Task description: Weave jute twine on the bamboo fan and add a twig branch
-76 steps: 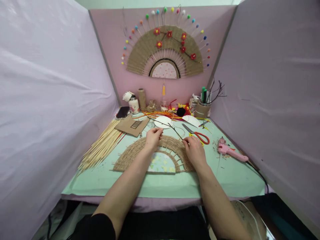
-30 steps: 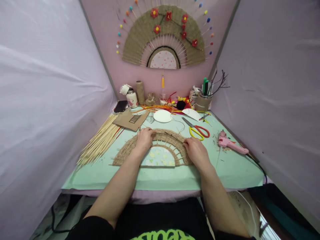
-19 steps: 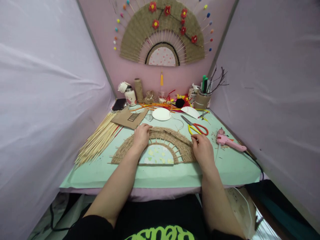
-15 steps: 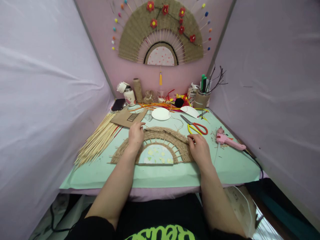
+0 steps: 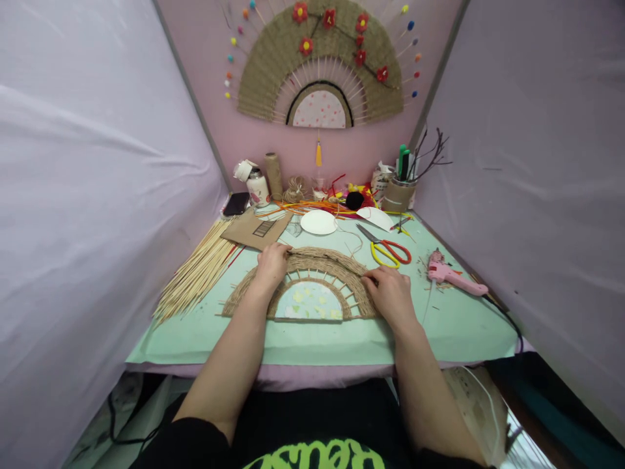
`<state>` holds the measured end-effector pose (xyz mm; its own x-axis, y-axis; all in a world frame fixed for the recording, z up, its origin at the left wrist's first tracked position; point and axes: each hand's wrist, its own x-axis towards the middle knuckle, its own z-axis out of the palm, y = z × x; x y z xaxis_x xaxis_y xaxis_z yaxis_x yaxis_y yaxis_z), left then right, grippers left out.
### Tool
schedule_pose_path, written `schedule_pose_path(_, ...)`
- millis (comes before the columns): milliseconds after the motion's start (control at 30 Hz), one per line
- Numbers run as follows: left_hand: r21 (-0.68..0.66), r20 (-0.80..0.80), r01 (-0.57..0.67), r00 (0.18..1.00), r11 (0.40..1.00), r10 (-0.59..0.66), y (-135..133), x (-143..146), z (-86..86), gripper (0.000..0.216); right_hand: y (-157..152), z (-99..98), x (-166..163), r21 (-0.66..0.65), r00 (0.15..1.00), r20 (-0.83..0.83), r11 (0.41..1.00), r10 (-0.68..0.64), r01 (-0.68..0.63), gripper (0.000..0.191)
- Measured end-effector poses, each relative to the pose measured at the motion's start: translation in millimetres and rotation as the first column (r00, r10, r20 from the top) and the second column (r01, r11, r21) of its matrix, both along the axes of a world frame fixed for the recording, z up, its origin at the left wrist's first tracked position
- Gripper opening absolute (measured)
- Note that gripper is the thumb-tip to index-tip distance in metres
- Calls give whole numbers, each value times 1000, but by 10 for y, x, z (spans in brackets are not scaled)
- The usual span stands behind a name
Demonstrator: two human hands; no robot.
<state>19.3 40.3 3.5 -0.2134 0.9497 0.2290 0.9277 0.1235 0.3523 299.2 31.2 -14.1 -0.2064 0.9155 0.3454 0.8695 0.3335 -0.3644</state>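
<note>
A half-round woven twine fan (image 5: 322, 264) lies flat on the mint green mat (image 5: 205, 335), its pale patterned paper centre (image 5: 308, 305) toward me. My left hand (image 5: 270, 266) rests on the fan's upper left band, fingers lying flat over the weave. My right hand (image 5: 390, 293) presses on the right side of the band, fingers curled down onto the twine. Thin stick ribs show between the centre and the woven band.
A bundle of bamboo sticks (image 5: 198, 273) lies at the left. Scissors (image 5: 388, 251) and a pink glue gun (image 5: 454, 277) are at the right. Brown cardboard (image 5: 256, 229), a white disc (image 5: 318, 221), twine spools and a pen cup (image 5: 398, 192) line the back. A finished fan (image 5: 319, 68) hangs on the wall.
My left hand slid from the top of the fan's arc to its left side and flattened. My right hand stayed on the right band. The view tilted down.
</note>
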Motion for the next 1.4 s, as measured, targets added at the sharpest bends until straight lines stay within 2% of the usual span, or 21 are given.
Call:
schedule_pose_path(267,96,49,-10,999,995,5,39,-53,-19,37,40,43,-30,11,997,16,997,-70,70,17)
schedule_pose_path(533,129,50,-10,999,992,4,22,-73,-8,40,148,48,-42,53,1000,-12,999,3,-3,18)
schedule_pose_path(633,107,43,9,999,994,-14,14,-79,-23,40,189,26,-37,59,999,-23,998,32,-30,19)
schedule_pose_path(800,54,26,22,999,998,-23,9,-73,-43,37,185,-3,-41,-3,999,-2,999,51,-51,19)
schedule_pose_path(1000,80,39,28,999,996,-31,-5,-59,-14,38,131,43,129,52,993,-114,998,-26,32,22)
schedule_pose_path(1167,126,29,112,993,986,-117,7,-56,-14,36,116,40,244,55,984,-177,998,-25,35,18)
schedule_pose_path(1400,204,59,132,987,970,-146,48,-72,3,34,74,132,603,174,964,-257,979,-60,108,21)
